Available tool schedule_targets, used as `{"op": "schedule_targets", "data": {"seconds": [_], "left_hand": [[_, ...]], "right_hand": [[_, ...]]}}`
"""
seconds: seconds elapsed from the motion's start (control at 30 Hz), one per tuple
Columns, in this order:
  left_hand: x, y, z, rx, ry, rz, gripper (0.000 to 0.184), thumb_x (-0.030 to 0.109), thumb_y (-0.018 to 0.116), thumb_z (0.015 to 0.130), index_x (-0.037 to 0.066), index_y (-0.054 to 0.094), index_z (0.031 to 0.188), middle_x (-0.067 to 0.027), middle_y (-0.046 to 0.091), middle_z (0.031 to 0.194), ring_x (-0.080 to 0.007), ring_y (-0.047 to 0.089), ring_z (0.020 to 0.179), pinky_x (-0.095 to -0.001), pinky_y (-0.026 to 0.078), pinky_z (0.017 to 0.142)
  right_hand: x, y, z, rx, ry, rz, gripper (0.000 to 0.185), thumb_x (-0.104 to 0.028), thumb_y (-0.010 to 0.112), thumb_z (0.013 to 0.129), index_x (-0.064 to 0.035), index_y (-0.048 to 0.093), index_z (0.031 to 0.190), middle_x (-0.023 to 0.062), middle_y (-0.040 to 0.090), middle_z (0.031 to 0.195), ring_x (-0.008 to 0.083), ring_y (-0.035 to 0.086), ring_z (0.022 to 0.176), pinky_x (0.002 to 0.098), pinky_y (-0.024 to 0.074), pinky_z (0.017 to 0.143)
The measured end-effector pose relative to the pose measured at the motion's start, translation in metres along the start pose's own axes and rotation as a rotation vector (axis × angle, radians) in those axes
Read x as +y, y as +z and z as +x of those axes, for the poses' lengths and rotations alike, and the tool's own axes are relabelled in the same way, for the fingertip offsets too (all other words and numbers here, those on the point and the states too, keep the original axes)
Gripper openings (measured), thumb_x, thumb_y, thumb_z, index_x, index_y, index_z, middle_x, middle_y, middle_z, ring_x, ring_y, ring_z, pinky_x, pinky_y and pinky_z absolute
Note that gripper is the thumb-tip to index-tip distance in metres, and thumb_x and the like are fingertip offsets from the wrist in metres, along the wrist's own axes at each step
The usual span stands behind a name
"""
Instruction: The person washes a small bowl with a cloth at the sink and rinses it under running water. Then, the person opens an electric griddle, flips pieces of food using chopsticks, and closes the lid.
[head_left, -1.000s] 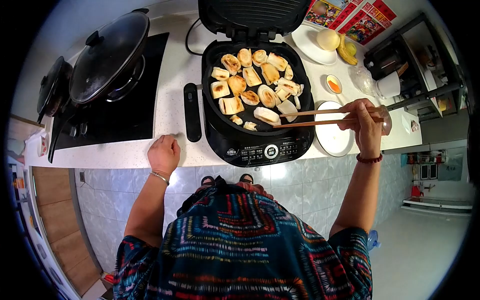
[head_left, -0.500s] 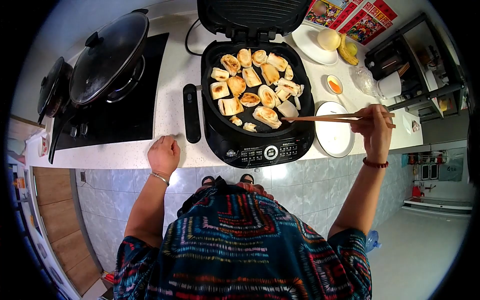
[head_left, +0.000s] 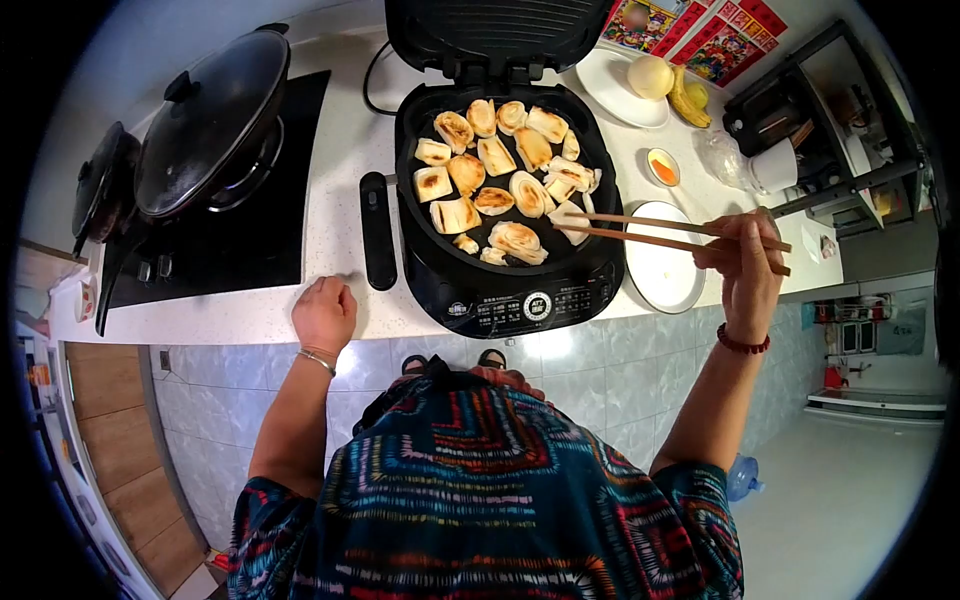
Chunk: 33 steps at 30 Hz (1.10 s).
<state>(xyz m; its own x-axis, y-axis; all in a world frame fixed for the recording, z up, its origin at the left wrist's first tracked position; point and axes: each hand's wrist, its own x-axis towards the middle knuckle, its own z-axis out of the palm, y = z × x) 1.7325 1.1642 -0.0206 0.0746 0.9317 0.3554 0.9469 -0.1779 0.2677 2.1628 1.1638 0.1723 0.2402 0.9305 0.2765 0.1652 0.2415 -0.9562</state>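
Observation:
My right hand (head_left: 745, 262) grips a pair of wooden chopsticks (head_left: 665, 233), whose tips reach over the pan to a pale piece (head_left: 572, 222) at its right side. Several browned slices and chunks lie in the black electric pan (head_left: 413, 215), one browned slice (head_left: 518, 241) near its front rim. My left hand (head_left: 325, 314) rests curled on the counter's front edge, left of the pan's handle (head_left: 377, 232); whether anything is inside it does not show. The pan's ridged lid (head_left: 495, 30) stands open at the back.
A white plate (head_left: 664, 285) lies right of the pan, with a small bowl (head_left: 662, 167) behind it. Farther back are a plate (head_left: 610, 92), a round fruit (head_left: 650, 77) and bananas (head_left: 688, 100). At left, a lidded wok (head_left: 212, 120) stands on the stove (head_left: 225, 250).
The slice near the front rim has turned browned side up. The chopstick tips have shifted from it to the pale piece on the right and spread apart. My left hand stays in place.

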Motion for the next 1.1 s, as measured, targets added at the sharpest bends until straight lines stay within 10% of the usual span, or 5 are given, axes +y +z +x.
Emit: {"op": "schedule_targets", "data": {"seconds": [1.1], "left_hand": [[-0.001, 0.0, 0.0, -0.03, -0.024, -0.013, 0.005, 0.011, 0.055, 0.072, 0.007, 0.052, 0.07, -0.0098, 0.055, 0.069, -0.0283, 0.056, 0.066, -0.0374, 0.046, 0.059]], "right_hand": [[0.019, 0.008, -0.049, 0.077, -0.064, -0.141, 0.027, -0.021, 0.046, 0.09, 0.004, 0.057, 0.091, 0.0131, 0.062, 0.08, 0.0171, 0.063, 0.061, 0.0274, 0.0538, 0.057]]}}
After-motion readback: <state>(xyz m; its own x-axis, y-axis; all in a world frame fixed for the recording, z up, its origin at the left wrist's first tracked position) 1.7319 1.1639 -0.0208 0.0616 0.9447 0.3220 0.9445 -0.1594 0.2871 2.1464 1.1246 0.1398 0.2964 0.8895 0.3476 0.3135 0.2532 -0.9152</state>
